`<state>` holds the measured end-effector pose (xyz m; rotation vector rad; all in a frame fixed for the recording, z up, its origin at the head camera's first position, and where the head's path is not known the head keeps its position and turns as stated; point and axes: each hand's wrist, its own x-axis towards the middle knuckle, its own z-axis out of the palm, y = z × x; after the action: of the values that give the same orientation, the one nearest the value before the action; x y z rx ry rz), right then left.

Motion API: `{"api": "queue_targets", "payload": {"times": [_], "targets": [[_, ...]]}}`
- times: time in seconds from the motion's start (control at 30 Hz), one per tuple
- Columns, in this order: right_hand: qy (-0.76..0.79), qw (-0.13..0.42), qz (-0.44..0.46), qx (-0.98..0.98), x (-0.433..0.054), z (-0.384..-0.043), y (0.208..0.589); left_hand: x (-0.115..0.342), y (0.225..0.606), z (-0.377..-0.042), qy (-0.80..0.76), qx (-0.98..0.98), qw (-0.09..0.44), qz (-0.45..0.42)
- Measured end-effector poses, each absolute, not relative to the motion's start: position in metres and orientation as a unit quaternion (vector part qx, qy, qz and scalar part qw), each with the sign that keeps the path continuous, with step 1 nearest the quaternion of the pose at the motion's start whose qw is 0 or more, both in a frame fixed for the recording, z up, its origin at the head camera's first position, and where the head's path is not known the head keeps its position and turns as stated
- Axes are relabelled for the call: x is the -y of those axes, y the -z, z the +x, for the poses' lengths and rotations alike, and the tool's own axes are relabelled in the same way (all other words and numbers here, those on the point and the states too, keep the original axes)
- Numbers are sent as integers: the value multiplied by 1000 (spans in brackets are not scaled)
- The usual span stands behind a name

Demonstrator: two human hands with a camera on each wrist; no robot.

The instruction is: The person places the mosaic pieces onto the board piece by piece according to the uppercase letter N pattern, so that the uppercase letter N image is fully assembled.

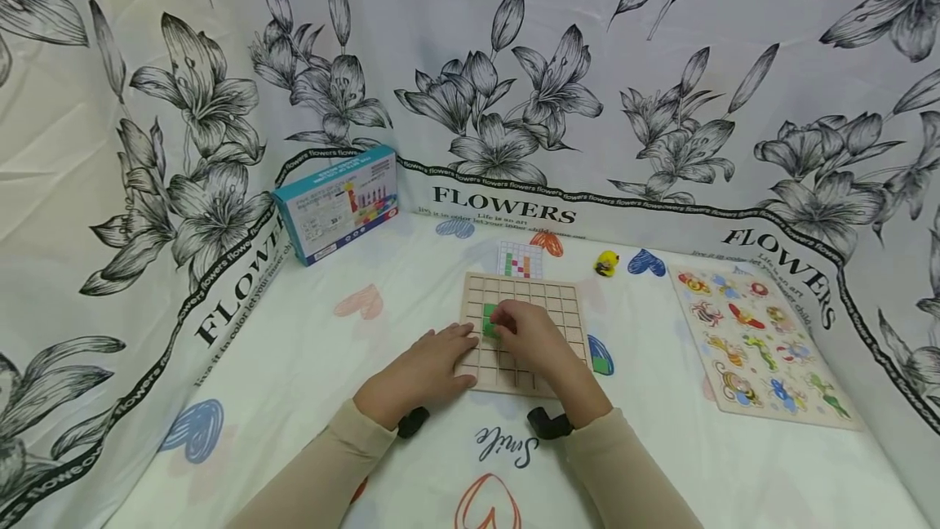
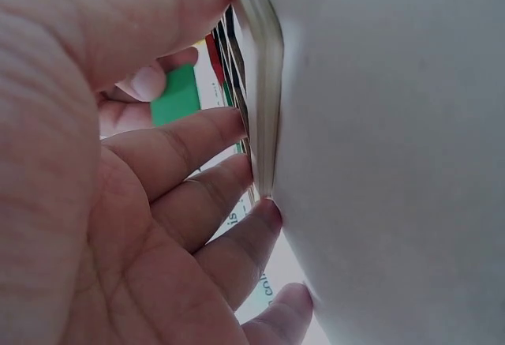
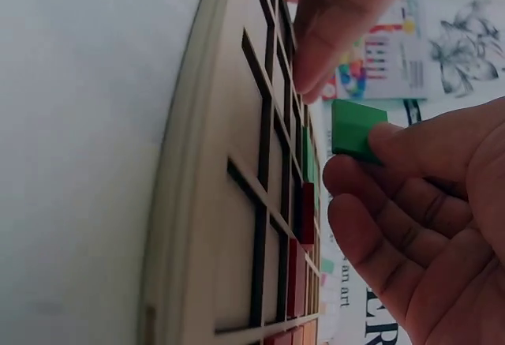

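Observation:
A pale wooden board with a square grid lies in the middle of the table. My right hand is over its upper left part. Between thumb and index finger it pinches a green square tile, raised off the grid in the right wrist view. Green shows in the grid by the fingertips in the head view. Red tiles sit in other cells, hidden by the hand from above. My left hand rests along the board's left edge, fingertips and thumb touching it, fingers extended.
A small card with a coloured grid pattern lies behind the board. A yellow toy duck stands right of it. An insect picture board lies at the right, a blue-topped box stands back left. Something green lies by the board's right edge.

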<state>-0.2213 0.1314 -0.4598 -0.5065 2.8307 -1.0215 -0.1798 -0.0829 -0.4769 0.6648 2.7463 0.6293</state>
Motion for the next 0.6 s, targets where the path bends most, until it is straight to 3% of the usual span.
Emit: {"api": "queue_targets", "payload": {"times": [0.6], "targets": [[325, 79, -169, -927, -129, -221, 469, 81, 479, -182, -202, -945, 118, 228]]}}
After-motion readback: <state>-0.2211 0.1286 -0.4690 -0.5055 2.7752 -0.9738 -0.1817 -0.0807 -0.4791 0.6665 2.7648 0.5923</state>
